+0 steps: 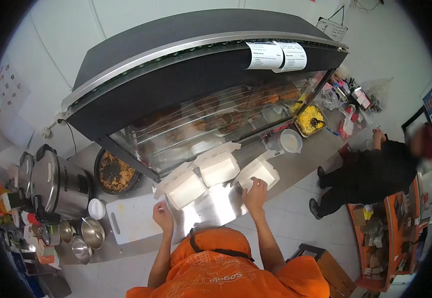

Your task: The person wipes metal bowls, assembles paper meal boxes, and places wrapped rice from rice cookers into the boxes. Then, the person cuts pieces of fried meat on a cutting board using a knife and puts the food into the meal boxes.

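Three white takeaway boxes stand with lids raised on the metal counter: a left box, a middle box and a right box. My right hand is at the near wall of the right box, its fingers bent over the rim. Loosely curled, my left hand hovers beside the left box, near the edge of a white cutting board. Nothing shows in its fingers. No food can be made out inside the boxes.
A heated glass display case rises behind the boxes. A black pan of cooked food and a large steel cooker stand left, with steel bowls. Yellow food fills a tray at right. A person in black stands nearby.
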`<action>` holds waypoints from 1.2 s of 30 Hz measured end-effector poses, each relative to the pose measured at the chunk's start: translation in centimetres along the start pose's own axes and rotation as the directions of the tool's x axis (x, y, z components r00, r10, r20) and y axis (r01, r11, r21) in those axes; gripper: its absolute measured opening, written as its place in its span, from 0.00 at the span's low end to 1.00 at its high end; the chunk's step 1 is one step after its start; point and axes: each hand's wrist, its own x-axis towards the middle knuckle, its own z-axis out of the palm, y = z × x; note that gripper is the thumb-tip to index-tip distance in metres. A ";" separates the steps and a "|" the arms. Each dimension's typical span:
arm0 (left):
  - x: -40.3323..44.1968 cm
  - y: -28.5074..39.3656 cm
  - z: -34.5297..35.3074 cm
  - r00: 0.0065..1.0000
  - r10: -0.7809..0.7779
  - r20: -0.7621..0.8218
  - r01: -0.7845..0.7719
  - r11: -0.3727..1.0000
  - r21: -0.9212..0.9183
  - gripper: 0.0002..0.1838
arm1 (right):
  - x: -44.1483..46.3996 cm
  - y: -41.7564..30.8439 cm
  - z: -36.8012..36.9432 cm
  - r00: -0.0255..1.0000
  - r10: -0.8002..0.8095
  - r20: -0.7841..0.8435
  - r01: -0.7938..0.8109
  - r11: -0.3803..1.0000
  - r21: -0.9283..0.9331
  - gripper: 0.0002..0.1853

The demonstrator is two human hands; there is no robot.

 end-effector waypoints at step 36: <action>-5.6 20.3 3.6 0.365 0.664 0.653 -0.449 0.740 -0.501 0.56 | 2.1 -3.3 -11.7 0.451 -0.252 0.857 -0.889 -0.033 0.458 0.11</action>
